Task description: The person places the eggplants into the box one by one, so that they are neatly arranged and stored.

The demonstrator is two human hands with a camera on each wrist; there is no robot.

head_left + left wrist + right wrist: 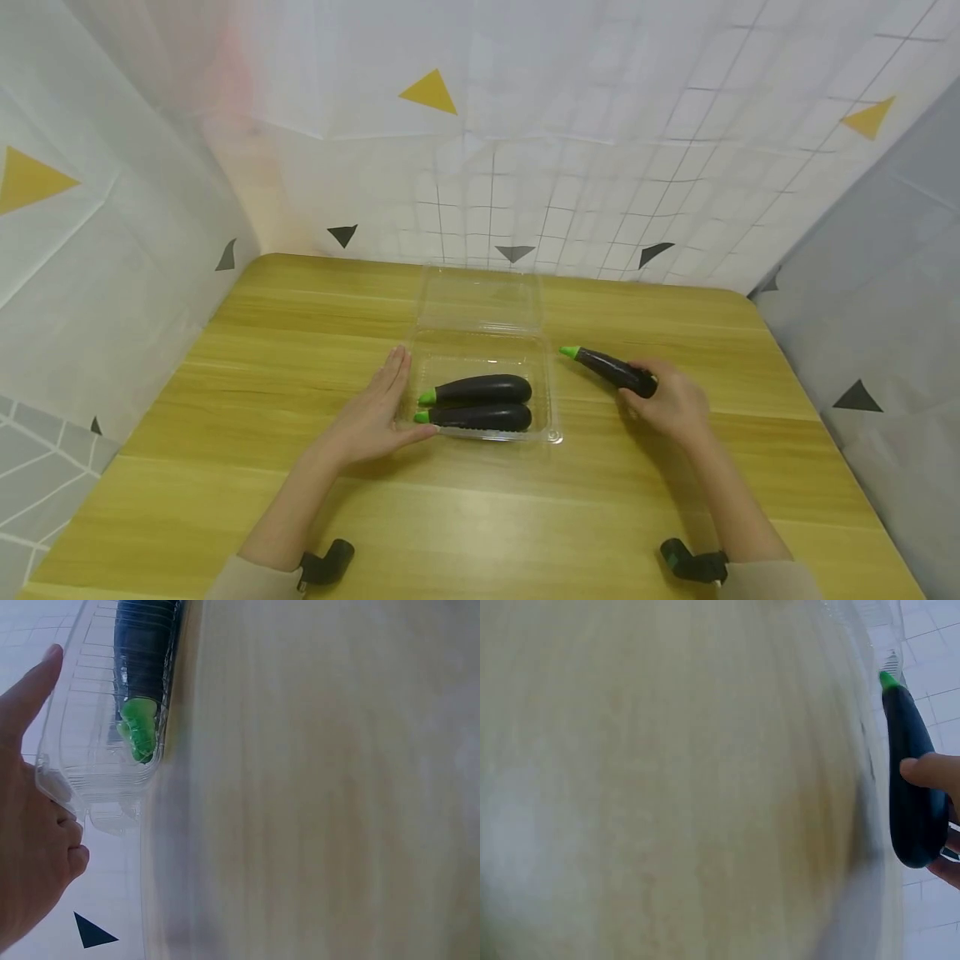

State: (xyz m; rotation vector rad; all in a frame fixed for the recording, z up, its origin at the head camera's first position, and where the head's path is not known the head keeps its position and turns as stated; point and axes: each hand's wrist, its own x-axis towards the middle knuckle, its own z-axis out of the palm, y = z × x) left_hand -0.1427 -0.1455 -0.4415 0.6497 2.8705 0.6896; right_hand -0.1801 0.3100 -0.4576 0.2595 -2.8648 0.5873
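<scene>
A clear plastic clamshell container (551, 392) lies on the table with its lid (480, 298) folded back. Two dark eggplants with green stem ends lie side by side in it, the rear eggplant (483, 389) and the front eggplant (483, 417). My left hand (375, 417) rests at the container's front left corner, fingers straight along the left side and thumb (34, 694) along the front rim. To the right of the container, my right hand (671, 400) grips a third eggplant (611, 369) by its thick end; its green tip points left toward the container.
A wood-grain table (480, 517) carries everything. White patterned sheets (480, 192) hang behind it and on both sides. Dark devices (327, 564) are strapped to both wrists.
</scene>
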